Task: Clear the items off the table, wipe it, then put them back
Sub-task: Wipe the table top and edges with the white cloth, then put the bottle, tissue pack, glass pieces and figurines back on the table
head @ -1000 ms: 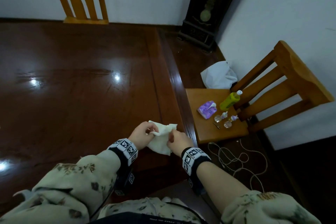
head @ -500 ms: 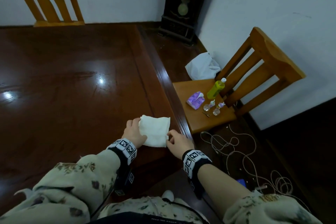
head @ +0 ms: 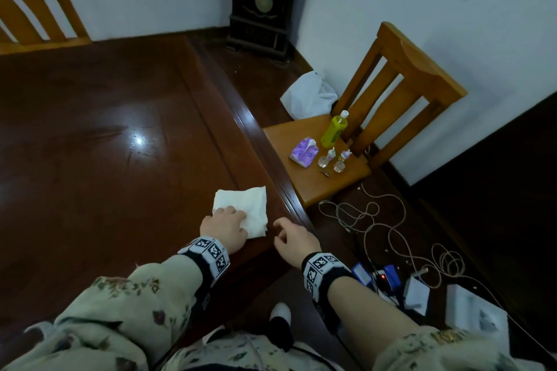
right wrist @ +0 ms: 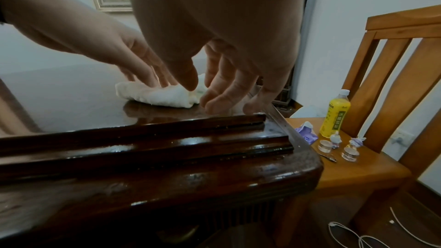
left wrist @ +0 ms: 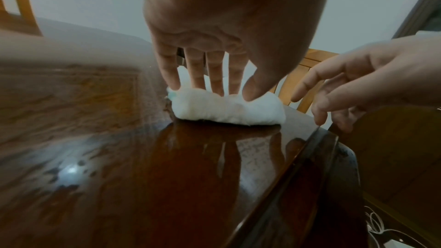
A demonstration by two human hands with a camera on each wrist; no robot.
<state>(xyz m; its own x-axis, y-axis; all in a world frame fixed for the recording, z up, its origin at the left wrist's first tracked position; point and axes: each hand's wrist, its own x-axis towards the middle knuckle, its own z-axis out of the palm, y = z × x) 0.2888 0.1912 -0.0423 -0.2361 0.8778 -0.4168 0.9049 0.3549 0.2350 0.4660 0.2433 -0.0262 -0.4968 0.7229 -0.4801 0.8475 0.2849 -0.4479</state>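
A second ago both hands held the folded white cloth up between them; now the left hand (head: 224,224) presses it flat with straight fingers on the table (head: 90,159) near the right edge, so wiping looks about to begin. The cloth (head: 245,206) lies just beside the right hand (head: 294,239), which has let go and hovers empty, fingers relaxed. Farther right, the cleared items (head: 324,146) wait on the chair (head: 316,190).

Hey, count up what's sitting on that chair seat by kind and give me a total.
Yellow drink bottle: 1
Purple tissue pack: 1
Small figurines on clear bases: 2
Small dark metal item, too small to identify: 1
Total: 5
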